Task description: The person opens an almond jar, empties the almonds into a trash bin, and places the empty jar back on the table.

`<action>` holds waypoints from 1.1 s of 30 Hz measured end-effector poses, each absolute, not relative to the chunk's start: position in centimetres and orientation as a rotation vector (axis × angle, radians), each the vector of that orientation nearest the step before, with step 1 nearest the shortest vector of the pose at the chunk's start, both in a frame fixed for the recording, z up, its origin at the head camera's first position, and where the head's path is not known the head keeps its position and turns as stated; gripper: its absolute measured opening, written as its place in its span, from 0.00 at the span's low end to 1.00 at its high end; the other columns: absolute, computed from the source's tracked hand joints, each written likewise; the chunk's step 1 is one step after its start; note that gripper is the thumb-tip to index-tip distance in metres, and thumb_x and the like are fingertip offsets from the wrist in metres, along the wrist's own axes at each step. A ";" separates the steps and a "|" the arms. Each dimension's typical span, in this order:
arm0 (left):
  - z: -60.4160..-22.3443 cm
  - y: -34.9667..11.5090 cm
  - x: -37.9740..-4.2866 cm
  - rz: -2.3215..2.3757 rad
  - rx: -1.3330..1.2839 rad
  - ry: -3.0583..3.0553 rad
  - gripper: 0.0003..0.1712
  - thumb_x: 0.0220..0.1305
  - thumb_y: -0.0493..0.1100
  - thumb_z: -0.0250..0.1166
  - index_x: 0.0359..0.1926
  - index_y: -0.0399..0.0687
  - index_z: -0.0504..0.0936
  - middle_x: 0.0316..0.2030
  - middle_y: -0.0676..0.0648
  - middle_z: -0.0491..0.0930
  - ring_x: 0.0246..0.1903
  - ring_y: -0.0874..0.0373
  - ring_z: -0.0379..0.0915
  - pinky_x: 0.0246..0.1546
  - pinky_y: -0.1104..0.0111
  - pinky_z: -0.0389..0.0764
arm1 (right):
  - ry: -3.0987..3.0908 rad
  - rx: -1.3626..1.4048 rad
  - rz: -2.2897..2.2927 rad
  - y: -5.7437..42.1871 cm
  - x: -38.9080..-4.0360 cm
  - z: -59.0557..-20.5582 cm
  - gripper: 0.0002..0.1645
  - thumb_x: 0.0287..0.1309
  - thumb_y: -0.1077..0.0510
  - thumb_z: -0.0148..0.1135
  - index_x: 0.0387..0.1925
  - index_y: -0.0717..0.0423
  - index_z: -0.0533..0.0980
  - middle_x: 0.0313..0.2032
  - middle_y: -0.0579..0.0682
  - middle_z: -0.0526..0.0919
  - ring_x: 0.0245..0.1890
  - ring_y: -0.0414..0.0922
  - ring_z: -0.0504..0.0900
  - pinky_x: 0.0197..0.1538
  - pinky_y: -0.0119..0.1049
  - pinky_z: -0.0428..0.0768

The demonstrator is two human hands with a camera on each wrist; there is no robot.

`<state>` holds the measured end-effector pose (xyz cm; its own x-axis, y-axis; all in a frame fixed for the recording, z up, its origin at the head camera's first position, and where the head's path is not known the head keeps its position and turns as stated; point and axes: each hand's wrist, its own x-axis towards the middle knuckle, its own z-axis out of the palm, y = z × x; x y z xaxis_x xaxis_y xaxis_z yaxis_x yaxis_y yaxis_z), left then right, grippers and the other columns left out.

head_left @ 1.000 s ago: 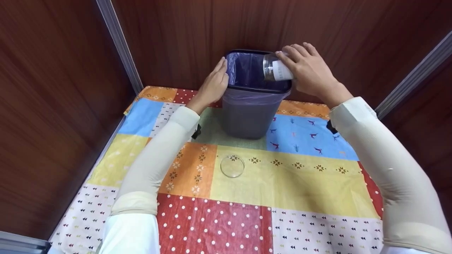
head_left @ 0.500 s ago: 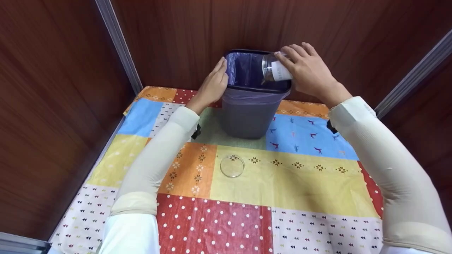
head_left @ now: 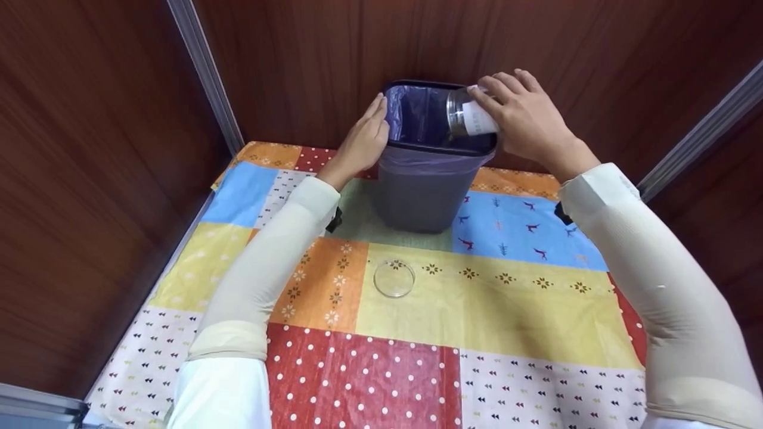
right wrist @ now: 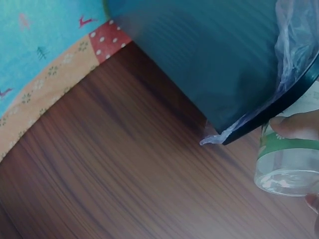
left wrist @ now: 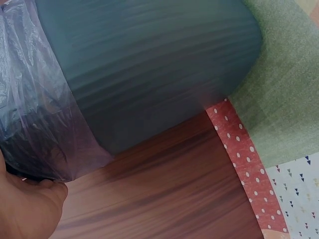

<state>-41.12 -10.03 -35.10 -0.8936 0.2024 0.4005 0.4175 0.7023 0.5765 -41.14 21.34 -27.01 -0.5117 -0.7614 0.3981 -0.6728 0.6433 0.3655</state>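
Observation:
A grey trash can [head_left: 424, 196] with a purple plastic liner [head_left: 411, 113] stands upright at the back of the table. My left hand [head_left: 363, 138] rests against the can's left rim, fingers stretched along it; only part of this hand [left wrist: 30, 206] shows in the left wrist view. Over the right rim, my right hand [head_left: 530, 122] grips a clear jar [head_left: 471, 113] with a white label. The jar lies tipped with its mouth over the bin's inside. From the right wrist view, the jar's clear base [right wrist: 289, 179] and a green label band are visible. Whatever the jar holds is hard to make out.
A round clear lid-like disc [head_left: 394, 278] lies on the patchwork tablecloth [head_left: 512, 322] in front of the can. Dark wooden panels [head_left: 298, 65] rise behind and at both sides, with metal strips [head_left: 205, 71] at the corners.
The whole head view has shifted slightly. Relative to the can, both hands and the tipped jar keep nearly the same places.

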 end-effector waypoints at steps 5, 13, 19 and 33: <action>-35.0 -10.1 -41.1 -0.968 -0.474 -2.613 0.31 0.80 0.42 0.39 0.78 0.38 0.51 0.81 0.46 0.43 0.77 0.60 0.41 0.71 0.80 0.39 | -2.315 1.141 -0.237 21.2 -41.2 -26.9 0.56 0.42 0.71 0.74 0.75 0.56 0.64 0.70 0.64 0.68 0.69 0.63 0.64 0.76 0.57 0.51; -35.4 -10.1 -41.2 -0.970 -0.480 -2.609 0.31 0.79 0.41 0.40 0.78 0.37 0.52 0.80 0.45 0.44 0.77 0.58 0.42 0.72 0.79 0.40 | -2.290 1.169 -0.287 21.0 -41.2 -27.2 0.55 0.42 0.72 0.73 0.75 0.56 0.64 0.69 0.64 0.69 0.69 0.62 0.64 0.76 0.57 0.51; -35.4 -10.1 -41.3 -0.972 -0.486 -2.598 0.30 0.79 0.40 0.41 0.78 0.35 0.53 0.80 0.44 0.46 0.77 0.58 0.44 0.72 0.80 0.42 | -2.256 1.184 -0.333 21.0 -41.3 -27.3 0.55 0.42 0.72 0.74 0.74 0.57 0.64 0.68 0.63 0.69 0.69 0.61 0.64 0.77 0.57 0.50; -35.3 -10.1 -41.3 -0.971 -0.489 -2.599 0.30 0.79 0.40 0.41 0.77 0.35 0.53 0.80 0.43 0.46 0.77 0.57 0.43 0.72 0.79 0.41 | -2.261 1.212 -0.401 20.5 -41.1 -27.0 0.54 0.44 0.69 0.77 0.74 0.56 0.65 0.69 0.64 0.69 0.70 0.62 0.63 0.78 0.56 0.47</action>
